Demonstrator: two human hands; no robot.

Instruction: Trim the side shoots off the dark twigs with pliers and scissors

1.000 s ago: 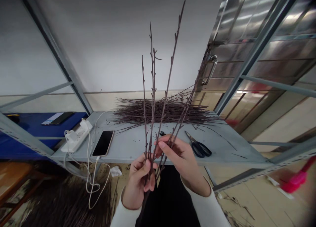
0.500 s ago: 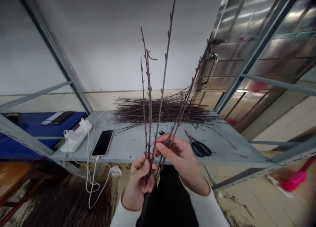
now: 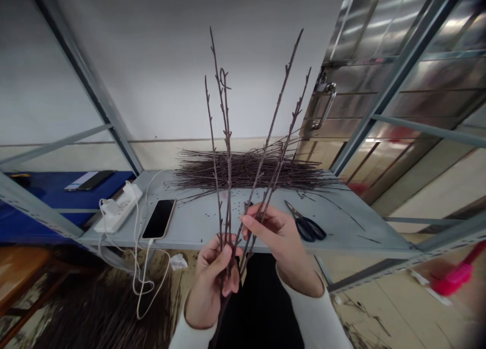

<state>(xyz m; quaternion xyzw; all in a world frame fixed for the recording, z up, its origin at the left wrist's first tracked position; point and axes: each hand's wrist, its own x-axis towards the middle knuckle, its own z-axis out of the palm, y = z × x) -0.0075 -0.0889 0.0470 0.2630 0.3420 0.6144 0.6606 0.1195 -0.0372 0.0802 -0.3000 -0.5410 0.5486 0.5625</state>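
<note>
Several thin dark twigs (image 3: 229, 162) with small buds rise upright from my hands. My left hand (image 3: 213, 275) is closed around their lower ends, thumb pressed across them. A little higher and to the right, my right hand (image 3: 275, 232) pinches the right-hand twigs (image 3: 271, 187) between thumb and fingers; these lean out to the right, apart from the left ones. Behind my hands, a thick heap of similar twigs (image 3: 243, 169) lies across the back of the grey shelf (image 3: 197, 220). Dark-handled scissors (image 3: 308, 227) lie beside my right hand.
A phone (image 3: 159, 219) on a white cable and a white power strip (image 3: 120, 207) sit at the shelf's left. Grey metal posts (image 3: 398, 71) frame both sides. More dark twigs (image 3: 102, 313) cover the floor at lower left. A metal door (image 3: 364, 86) stands at right.
The tall middle twig has tipped right and lower, coming close to the right-hand twigs under my right fingers. The left twigs lean slightly further left. My left hand has barely moved.
</note>
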